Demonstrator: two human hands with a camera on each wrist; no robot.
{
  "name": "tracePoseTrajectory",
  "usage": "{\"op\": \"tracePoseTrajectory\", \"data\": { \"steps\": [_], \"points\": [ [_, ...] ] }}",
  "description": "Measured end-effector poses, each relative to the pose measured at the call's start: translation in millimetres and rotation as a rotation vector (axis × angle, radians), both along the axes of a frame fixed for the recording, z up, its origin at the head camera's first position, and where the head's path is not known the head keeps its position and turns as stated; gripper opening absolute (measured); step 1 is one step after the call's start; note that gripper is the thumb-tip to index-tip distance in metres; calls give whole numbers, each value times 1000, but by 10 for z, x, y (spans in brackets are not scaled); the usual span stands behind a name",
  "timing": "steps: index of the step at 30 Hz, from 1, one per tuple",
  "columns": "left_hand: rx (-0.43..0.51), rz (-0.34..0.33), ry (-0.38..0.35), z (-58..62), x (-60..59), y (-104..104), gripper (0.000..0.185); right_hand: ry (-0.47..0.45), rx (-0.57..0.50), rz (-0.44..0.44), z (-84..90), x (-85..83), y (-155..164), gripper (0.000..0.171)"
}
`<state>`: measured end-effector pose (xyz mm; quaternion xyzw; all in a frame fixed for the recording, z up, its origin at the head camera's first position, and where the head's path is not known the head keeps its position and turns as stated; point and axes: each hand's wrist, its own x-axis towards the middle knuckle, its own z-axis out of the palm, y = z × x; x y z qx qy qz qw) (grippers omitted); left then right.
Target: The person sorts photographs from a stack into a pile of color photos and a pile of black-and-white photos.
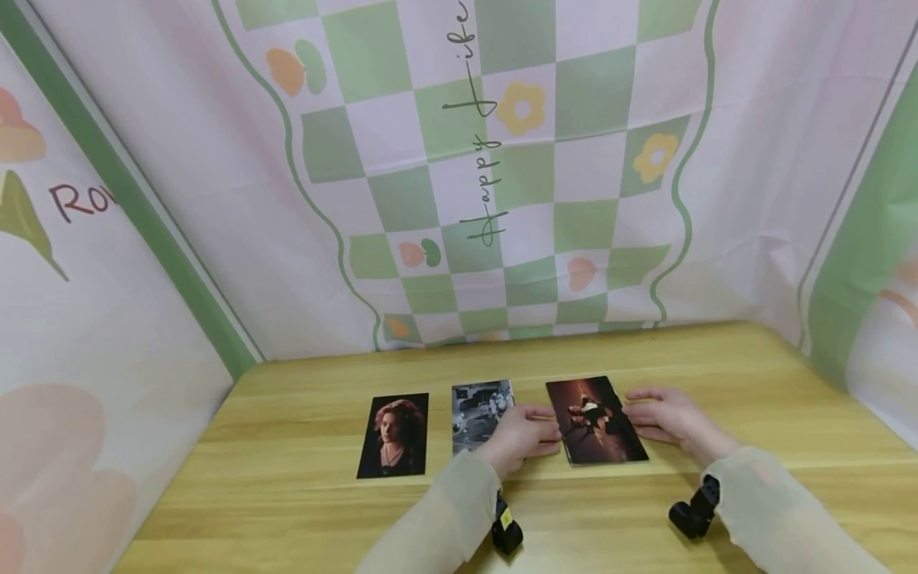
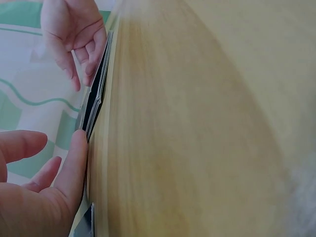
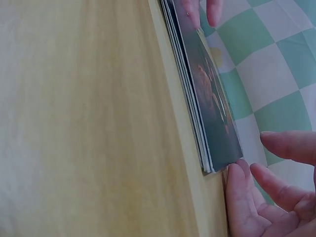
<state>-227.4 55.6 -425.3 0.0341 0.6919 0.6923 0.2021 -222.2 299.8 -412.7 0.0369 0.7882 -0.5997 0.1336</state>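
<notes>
A small stack of photo cards (image 1: pixel 594 422) lies on the table, its top card dark with a figure against an orange streak. My left hand (image 1: pixel 522 437) is at the stack's left edge, fingers extended and fingertips right at the side. On the opposite side, my right hand (image 1: pixel 670 421) has its fingers spread along the right edge. The right wrist view shows several layers in the stack (image 3: pixel 207 98), with the right hand's fingertips (image 3: pixel 236 173) touching its near end. A black-and-white photo card (image 1: pixel 475 410) sits partly hidden under the left hand and forearm.
Left of these, a dark portrait card (image 1: pixel 393 437) lies flat on the wooden table (image 1: pixel 301 446). Printed fabric (image 1: pixel 516 175) hangs behind the table's back edge and at both sides. Black wrist devices (image 1: pixel 692 514) hang below the sleeves.
</notes>
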Motion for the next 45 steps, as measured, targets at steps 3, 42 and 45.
{"op": "tracePoseTrajectory", "data": {
  "steps": [3, 42, 45],
  "points": [
    [1, -3, -1, 4, 4, -2, 31, -1, 5, 3, -5, 7, -2, 59],
    [10, 111, -39, -25, -22, 101, 29, -68, -135, -30, -39, 27, 23, 54],
    [4, 111, -36, -20, -16, 99, 30, -55, -126, -16, -45, 37, 38, 55]
  ]
}}
